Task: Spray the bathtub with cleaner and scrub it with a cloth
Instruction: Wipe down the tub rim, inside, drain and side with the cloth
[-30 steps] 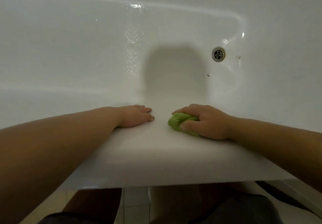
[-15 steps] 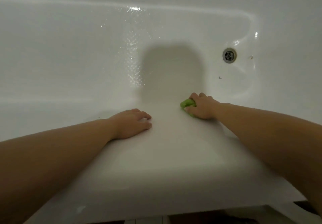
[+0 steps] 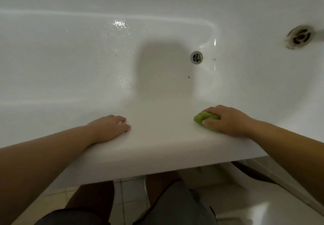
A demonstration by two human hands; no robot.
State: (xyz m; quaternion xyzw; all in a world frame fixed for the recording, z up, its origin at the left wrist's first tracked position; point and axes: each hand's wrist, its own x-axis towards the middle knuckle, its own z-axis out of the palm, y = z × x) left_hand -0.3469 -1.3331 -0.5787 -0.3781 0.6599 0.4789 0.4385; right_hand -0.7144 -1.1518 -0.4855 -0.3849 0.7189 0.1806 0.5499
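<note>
The white bathtub [image 3: 157, 147] fills the view, its broad near rim running across the middle. My right hand [image 3: 228, 121] grips a bunched green cloth [image 3: 203, 118] and holds it down on the rim at the right. My left hand [image 3: 110, 128] rests palm down on the rim to the left, fingers spread and holding nothing. Wet droplets glisten on the tub floor [image 3: 119, 25]. No spray bottle is in view.
The floor drain [image 3: 196, 57] sits at the tub's right end, and a round overflow fitting [image 3: 299, 36] is on the end wall. A small dark speck [image 3: 189, 77] lies on the tub floor. My knees [image 3: 168, 200] and tiled floor show below the rim.
My right hand has drawn the cloth back from the inner edge of the rim and to the right. My left hand has stayed on the rim. The view has pulled back.
</note>
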